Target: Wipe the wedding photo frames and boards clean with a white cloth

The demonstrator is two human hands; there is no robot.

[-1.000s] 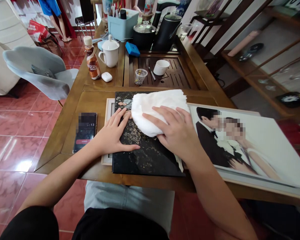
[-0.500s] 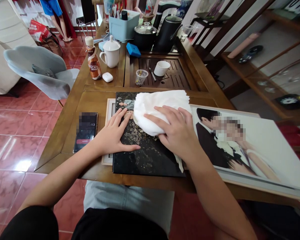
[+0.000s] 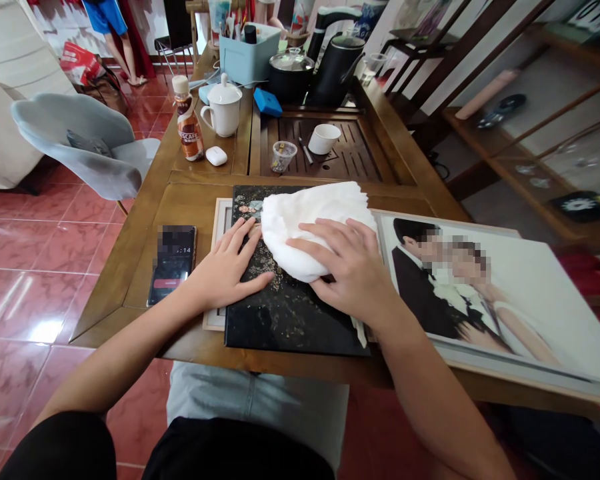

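Note:
A dark photo panel [image 3: 290, 313] lies on the wooden table [image 3: 180, 200], stacked over a light-framed picture [image 3: 217, 267]. My left hand [image 3: 227, 270] rests flat on the panel's left side, fingers spread. My right hand [image 3: 353, 270] presses a white cloth [image 3: 305, 213] down on the panel's upper part, fingers spread over the cloth. A large framed portrait [image 3: 520, 300] of a couple lies to the right, partly under the panel.
A phone [image 3: 171, 263] lies at the left. Behind are a coffee bottle [image 3: 187, 123], white lidded mug [image 3: 223, 110], earbud case [image 3: 216, 156], tea tray [image 3: 345, 157] with cups, kettles and a blue box. A grey chair [image 3: 80, 143] stands left; a person stands far back.
My right hand has slid the cloth slightly left and toward me across the dark panel. My left hand has stayed in place.

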